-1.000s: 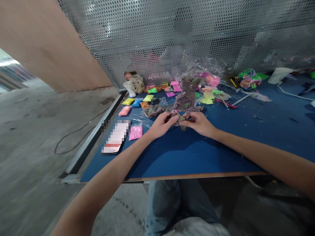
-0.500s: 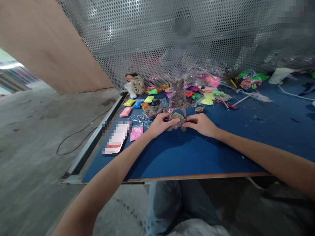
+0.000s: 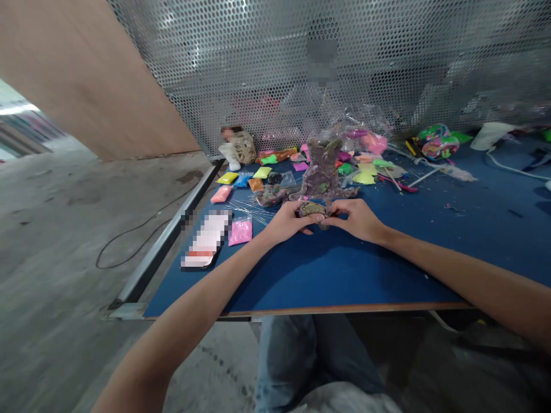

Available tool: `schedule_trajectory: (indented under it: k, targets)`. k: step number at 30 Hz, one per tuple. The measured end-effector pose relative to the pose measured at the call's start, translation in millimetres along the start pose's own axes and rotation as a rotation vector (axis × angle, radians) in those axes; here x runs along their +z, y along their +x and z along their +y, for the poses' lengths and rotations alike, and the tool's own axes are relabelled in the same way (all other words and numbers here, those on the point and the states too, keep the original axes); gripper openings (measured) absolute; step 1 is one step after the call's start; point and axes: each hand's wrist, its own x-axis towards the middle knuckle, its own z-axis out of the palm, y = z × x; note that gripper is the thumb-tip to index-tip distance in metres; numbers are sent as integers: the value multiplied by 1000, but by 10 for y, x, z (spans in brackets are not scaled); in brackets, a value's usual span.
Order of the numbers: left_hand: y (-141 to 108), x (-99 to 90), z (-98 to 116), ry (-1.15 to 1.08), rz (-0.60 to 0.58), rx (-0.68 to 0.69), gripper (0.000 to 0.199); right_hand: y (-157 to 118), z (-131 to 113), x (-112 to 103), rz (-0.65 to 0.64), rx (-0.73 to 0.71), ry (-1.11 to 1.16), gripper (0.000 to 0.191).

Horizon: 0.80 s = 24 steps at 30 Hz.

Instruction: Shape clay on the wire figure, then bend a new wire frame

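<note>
A greyish-purple modelling-clay figure (image 3: 321,172) rises over the blue table, with arm-like parts spreading to both sides. At its near end is a mottled, olive-tinged clay lump (image 3: 313,210). My left hand (image 3: 289,222) is closed on the left side of this lump, its thumb lying across the front. My right hand (image 3: 355,218) pinches the right side, thumb and fingers meeting close to the left thumb. Whether lump and figure are joined is hidden by my fingers. Another dark mottled clay piece (image 3: 273,195) lies to the left of the figure.
Bagged clay in many colours, including a pink packet (image 3: 240,231), lies left and behind. Thin wires (image 3: 249,211) are spread beside a phone-like object (image 3: 206,241). A carved, holed object (image 3: 243,148) stands near the perforated metal screen (image 3: 267,69). A white cup (image 3: 491,135) lies far right.
Both hands have shifted slightly right with the clay and drawn closer together around the lump. The figure's upper part has turned or tilted, so its side parts show wider.
</note>
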Motion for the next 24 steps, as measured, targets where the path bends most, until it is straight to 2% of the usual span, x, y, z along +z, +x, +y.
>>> schedule_trajectory:
  k: [3, 6, 8, 12, 16, 20, 24]
  targets:
    - [13, 14, -21, 38, 57, 33, 47, -13, 40, 8, 77, -44, 28, 36]
    - [36, -9, -67, 157, 88, 81, 42, -24, 84, 18, 180, -85, -42, 46]
    - [43, -40, -82, 270, 89, 118, 37, -25, 102, 17, 186, -91, -77, 51]
    - [26, -82, -51, 383, 54, 235, 32, -8, 99, -10, 148, -64, -93, 39]
    - [11, -71, -23, 494, 65, 336, 29, 7, 80, -23, 193, 3, -146, 31]
    - [37, -54, -45, 593, 137, 275, 36, 15, 74, -21, 212, 10, -162, 32]
    - [65, -55, -53, 554, 106, 238, 36, 42, 91, -24, 182, 62, -111, 35]
